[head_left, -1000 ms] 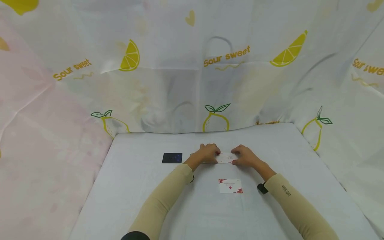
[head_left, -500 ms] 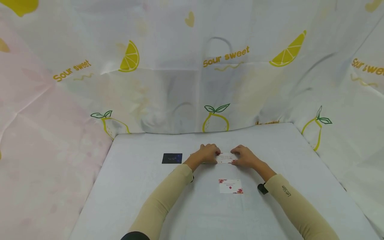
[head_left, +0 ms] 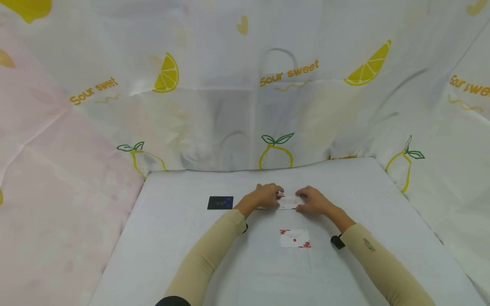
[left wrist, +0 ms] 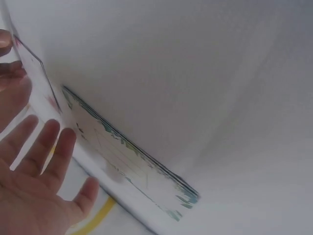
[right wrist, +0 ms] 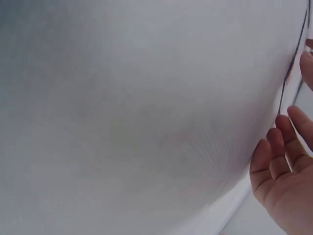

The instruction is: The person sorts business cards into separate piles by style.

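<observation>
A white card with red floral corners lies between my two hands. My left hand is at its left end; in the left wrist view the fingers are spread and apart from one another. My right hand is at the card's right end, its fingertips right at the edge and the fingers loosely bent in the right wrist view. A thin stack of green-patterned cards lies beside the left hand in the left wrist view; the left hand mostly hides it in the head view.
A dark blue card lies left of the left hand. Another white card with red corners lies nearer on the white table. A lemon-print curtain stands behind the table's back edge.
The left fingers have opened a little away from the card's left end. The right hand has shifted very slightly to the right; the cards lie as before.
</observation>
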`<state>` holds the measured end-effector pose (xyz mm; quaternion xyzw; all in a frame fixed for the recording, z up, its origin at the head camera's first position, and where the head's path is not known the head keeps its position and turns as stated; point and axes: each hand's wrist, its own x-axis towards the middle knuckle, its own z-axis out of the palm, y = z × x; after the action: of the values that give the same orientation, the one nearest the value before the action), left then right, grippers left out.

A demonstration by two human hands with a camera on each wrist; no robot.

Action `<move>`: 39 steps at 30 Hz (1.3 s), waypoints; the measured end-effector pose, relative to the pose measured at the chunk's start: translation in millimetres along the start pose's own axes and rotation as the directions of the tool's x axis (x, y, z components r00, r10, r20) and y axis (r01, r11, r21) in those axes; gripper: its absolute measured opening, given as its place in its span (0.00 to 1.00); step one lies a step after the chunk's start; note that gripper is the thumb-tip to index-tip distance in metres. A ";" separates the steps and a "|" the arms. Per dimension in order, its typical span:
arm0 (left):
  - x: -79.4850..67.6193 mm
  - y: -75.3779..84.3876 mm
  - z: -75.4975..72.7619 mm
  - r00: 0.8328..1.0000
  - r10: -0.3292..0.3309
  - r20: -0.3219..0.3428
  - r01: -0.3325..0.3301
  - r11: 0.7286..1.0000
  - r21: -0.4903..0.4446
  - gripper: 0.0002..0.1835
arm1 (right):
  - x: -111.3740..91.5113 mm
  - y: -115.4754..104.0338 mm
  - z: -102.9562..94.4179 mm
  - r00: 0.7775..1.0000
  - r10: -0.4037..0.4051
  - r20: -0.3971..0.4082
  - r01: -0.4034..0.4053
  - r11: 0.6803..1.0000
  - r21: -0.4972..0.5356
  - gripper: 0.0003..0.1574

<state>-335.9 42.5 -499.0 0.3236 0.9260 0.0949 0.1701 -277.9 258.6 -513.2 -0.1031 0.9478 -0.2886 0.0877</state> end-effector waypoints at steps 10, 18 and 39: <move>-14.7 -5.5 -0.5 0.995 0.047 -0.092 -0.042 0.998 0.057 0.27 | -14.6 3.8 0.2 1.000 0.004 -0.023 -0.005 1.000 -0.013 0.38; -56.9 -24.2 -2.0 0.992 0.087 -0.095 -0.071 0.985 0.160 0.35 | -47.5 -0.5 1.7 0.995 -0.057 -0.086 0.038 0.977 -0.209 0.55; -127.5 -33.3 19.2 0.987 0.146 -0.061 -0.123 0.953 0.277 0.39 | -92.3 4.2 9.3 0.989 -0.107 -0.098 0.076 0.957 -0.278 0.53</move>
<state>-254.2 -62.5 -494.0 0.4020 0.9121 -0.0091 0.0793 -187.5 279.9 -513.3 -0.1418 0.9762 -0.1639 0.0060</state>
